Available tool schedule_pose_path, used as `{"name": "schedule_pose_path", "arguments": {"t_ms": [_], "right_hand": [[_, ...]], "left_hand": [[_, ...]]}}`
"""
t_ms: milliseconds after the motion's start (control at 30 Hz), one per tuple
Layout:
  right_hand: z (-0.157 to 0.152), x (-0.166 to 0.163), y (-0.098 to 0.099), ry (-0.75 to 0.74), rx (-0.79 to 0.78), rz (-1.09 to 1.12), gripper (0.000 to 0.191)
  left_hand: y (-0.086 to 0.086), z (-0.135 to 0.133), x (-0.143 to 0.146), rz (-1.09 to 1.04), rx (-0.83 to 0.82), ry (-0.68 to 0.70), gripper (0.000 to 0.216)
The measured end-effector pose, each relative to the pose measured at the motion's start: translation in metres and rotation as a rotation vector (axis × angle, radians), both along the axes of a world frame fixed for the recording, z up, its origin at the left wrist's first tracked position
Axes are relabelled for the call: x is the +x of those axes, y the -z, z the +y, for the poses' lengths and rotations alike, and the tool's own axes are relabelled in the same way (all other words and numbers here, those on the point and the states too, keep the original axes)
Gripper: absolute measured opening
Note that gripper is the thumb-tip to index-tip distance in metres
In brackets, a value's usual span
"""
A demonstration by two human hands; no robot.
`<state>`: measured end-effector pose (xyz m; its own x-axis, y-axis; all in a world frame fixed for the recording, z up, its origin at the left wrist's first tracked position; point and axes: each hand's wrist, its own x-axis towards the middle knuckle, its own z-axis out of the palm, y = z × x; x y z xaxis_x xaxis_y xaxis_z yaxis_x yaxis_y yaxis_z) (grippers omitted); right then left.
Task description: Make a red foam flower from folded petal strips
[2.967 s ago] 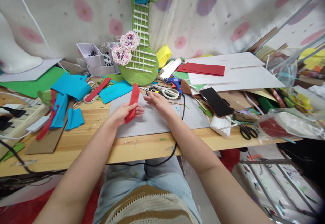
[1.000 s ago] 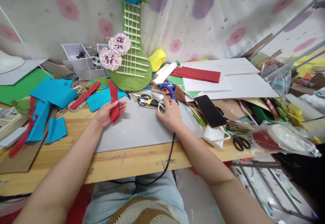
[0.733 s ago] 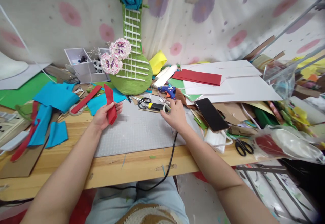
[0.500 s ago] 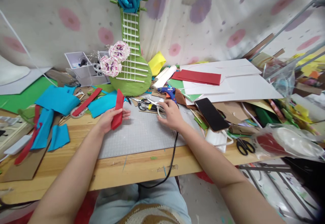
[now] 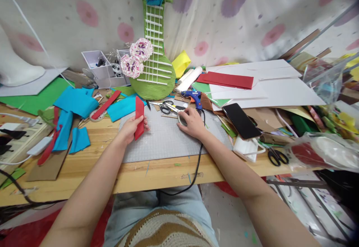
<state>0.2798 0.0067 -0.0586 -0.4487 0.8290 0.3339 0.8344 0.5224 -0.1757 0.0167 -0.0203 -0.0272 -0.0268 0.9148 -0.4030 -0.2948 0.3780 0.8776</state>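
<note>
I see a long red strip [image 5: 138,116] held nearly upright over the grey mat [image 5: 159,142]; to its right, pale-handled scissors [image 5: 173,107], partly covered, point their blades left and away

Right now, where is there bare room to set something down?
The widest patch is the cutting mat between the left hand and the right hand, down to its near edge. Mostly bare wooden tabletop lies between the mat and the small blue piece to its left. It's crowded behind the right hand, around the glue gun, and rightward around the phone.
</note>
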Motion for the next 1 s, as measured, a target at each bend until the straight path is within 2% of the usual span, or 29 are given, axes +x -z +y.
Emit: {"name": "schedule_pose_path", "arguments": {"t_ms": [167,233,333,433,500,567,633,733,800,867,933,1000], "right_hand": [[0.003,-0.003,-0.002,0.007,0.003,0.008,0.047],[0.002,-0.005,-0.002,0.011,0.02,0.047,0.05],[-0.002,-0.015,-0.003,-0.002,0.037,0.129,0.046],[-0.004,-0.03,-0.01,-0.045,-0.028,0.281,0.038],[-0.005,-0.042,-0.017,-0.037,-0.186,0.491,0.033],[-0.004,-0.055,-0.023,-0.028,-0.518,0.738,0.032],[-0.002,-0.067,-0.027,-0.02,-0.827,0.894,0.031],[0.002,-0.081,-0.026,-0.047,-1.032,1.086,0.031],[0.006,-0.087,-0.021,-0.038,-1.055,1.145,0.028],[0.009,-0.09,-0.014,0.023,-1.018,1.096,0.024],[0.01,-0.09,-0.007,0.12,-0.91,0.958,0.027],[0.009,-0.089,-0.003,0.178,-0.775,0.767,0.039]], "left_hand": [[-0.003,-0.006,-0.004,0.201,-0.071,0.048,0.008],[-0.003,-0.007,-0.003,0.377,-0.036,0.043,0.004],[-0.003,-0.008,0.006,0.626,0.045,0.061,0.012],[-0.004,-0.009,0.018,0.424,0.042,0.13,0.022],[-0.003,-0.009,0.024,0.302,0.047,0.14,0.031],[-0.001,-0.009,0.027,0.264,0.053,0.152,0.038],[0.003,-0.009,0.028,0.25,0.064,0.183,0.042],[0.009,-0.009,0.033,0.219,0.092,0.172,0.044],[0.011,-0.01,0.036,0.23,0.087,0.131,0.044],[0.011,-0.008,0.032,0.296,0.1,0.096,0.041],[0.008,-0.006,0.016,0.443,0.175,0.051,0.035],[0.002,-0.004,-0.015,0.707,0.255,-0.023,0.024]]}}
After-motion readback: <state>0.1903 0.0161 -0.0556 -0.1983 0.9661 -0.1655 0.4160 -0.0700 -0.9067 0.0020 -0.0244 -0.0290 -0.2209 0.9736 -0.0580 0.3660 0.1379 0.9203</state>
